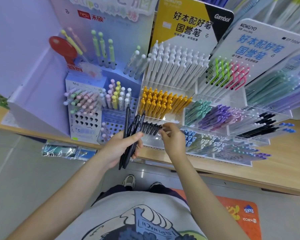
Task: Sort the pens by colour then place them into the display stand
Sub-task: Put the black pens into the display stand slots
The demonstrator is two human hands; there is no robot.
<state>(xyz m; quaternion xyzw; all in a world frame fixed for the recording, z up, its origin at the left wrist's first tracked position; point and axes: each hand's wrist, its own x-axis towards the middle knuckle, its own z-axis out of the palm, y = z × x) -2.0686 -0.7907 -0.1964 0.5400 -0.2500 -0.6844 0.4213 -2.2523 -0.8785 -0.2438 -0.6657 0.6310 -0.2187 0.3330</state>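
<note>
Stationery shop, grey tile floor (24, 179) at 6 to 8 o'clock, orange mat (241, 212) at 4 o'clock. Wooden bench (267, 175) crosses the middle, carries the racks. Left hand (119, 148) just below centre, fingers and thumb curled round a bundle of dark pens (130, 135), tips fanning up toward 12. Right hand (171, 137) just beside it at 3 o'clock, fingertips pinching the end pen of a row of black pens (150, 128) standing in the front compartment of the clear display stand (152, 141). Behind that, yellow pens (163, 103) in the next tier, white pens (173, 64) at 12 o'clock. Mint, purple, black and blue pens in compartments at 2 to 3 o'clock. Pastel pen rack (87, 108) at 10 o'clock, holes part filled. Sign boards at the back.
</note>
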